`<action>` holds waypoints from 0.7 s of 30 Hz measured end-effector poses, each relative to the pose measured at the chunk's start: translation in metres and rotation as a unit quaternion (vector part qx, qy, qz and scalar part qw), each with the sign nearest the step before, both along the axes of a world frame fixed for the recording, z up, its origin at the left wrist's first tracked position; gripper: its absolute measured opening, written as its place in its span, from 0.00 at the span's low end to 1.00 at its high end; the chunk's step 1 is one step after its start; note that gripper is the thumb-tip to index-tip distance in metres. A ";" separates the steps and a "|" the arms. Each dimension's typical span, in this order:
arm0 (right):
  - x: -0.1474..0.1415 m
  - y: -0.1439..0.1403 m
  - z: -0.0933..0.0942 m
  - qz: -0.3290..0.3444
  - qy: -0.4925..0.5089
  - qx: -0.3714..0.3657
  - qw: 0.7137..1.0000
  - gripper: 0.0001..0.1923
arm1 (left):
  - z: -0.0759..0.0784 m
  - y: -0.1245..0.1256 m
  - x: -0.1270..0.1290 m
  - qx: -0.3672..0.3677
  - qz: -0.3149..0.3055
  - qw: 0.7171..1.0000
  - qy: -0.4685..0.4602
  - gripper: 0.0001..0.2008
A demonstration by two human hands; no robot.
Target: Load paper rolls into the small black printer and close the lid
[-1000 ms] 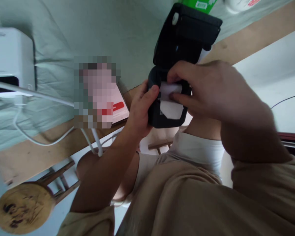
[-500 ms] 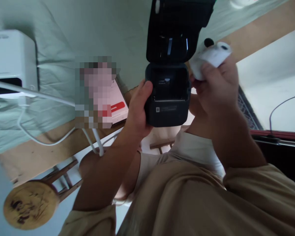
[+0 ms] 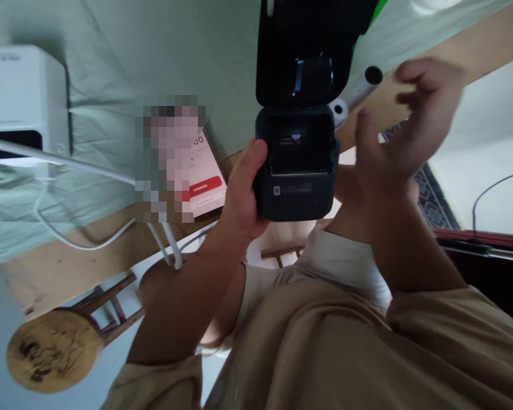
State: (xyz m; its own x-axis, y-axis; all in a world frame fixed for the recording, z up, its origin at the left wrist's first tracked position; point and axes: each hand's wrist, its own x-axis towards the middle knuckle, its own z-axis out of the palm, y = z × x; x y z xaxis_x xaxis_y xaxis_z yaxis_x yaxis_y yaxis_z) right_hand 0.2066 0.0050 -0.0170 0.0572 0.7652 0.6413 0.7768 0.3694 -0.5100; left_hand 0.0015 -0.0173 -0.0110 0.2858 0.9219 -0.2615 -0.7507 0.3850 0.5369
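My left hand point(image 3: 245, 191) grips the left side of a small black label printer point(image 3: 301, 196), thumb on its edge. The printer's lid point(image 3: 303, 62) is swung up, and the compartment point(image 3: 299, 142) under it shows a small printed mark and no roll. To the right of the printer my right hand point(image 3: 419, 114) is in the air with its fingers apart and holds nothing. A small white roll point(image 3: 340, 117) with a dark core hole is beside the printer's upper right corner, partly hidden by it. Just behind lies a longer white tube point(image 3: 363, 85) with a dark end.
A phone point(image 3: 207, 182) with a red button on its screen lies left of the printer, partly blurred out. At the far left stands a white box-shaped device point(image 3: 23, 97) with a white cable point(image 3: 64, 245). A round wooden stool point(image 3: 53, 350) is at lower left.
My right hand has let go of the white roll and moved up and right, its fingers opening. The roll now sits by the printer. My left hand still grips the printer.
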 end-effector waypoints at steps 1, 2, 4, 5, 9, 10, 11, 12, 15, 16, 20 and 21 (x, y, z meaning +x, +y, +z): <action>0.005 0.002 0.003 -0.031 -0.027 0.011 0.999 0.19 | 0.001 0.000 0.000 0.003 -0.002 1.000 0.001 0.12; 0.009 0.006 0.003 -0.057 -0.053 -0.005 0.997 0.22 | 0.001 0.000 0.000 0.009 -0.002 1.000 0.005 0.11; 0.015 0.015 -0.001 -0.089 -0.080 -0.096 0.988 0.23 | 0.000 0.000 -0.001 0.016 0.004 1.000 0.016 0.10; 0.017 0.019 -0.005 -0.099 -0.081 -0.143 0.981 0.21 | -0.001 0.000 -0.001 0.014 0.007 1.000 0.022 0.11; 0.015 0.029 -0.018 -0.122 -0.073 -0.172 0.975 0.18 | -0.006 0.000 -0.001 0.012 0.006 1.000 0.017 0.13; 0.014 0.030 -0.018 -0.115 -0.062 -0.159 0.979 0.21 | -0.007 0.000 -0.001 0.019 0.005 1.000 0.008 0.14; 0.013 0.030 -0.017 -0.099 -0.055 -0.146 0.983 0.25 | -0.007 0.000 -0.001 0.025 0.004 1.000 -0.001 0.15; 0.012 0.031 -0.016 -0.078 -0.054 -0.136 0.986 0.27 | -0.007 0.000 -0.001 0.028 0.003 1.000 -0.006 0.15; 0.010 0.038 -0.008 -0.012 -0.067 -0.161 0.985 0.25 | -0.006 0.002 -0.001 0.016 0.000 1.000 0.000 0.14; 0.010 0.041 -0.005 -0.001 -0.065 -0.186 0.980 0.22 | -0.005 0.002 -0.001 0.010 0.002 1.000 0.003 0.13; 0.012 0.055 0.004 0.003 -0.007 -0.239 0.971 0.13 | -0.004 0.002 0.000 0.013 0.000 1.000 -0.016 0.13; 0.013 0.057 0.006 0.003 0.027 -0.229 0.973 0.14 | -0.003 0.001 0.000 0.017 -0.003 1.000 -0.024 0.14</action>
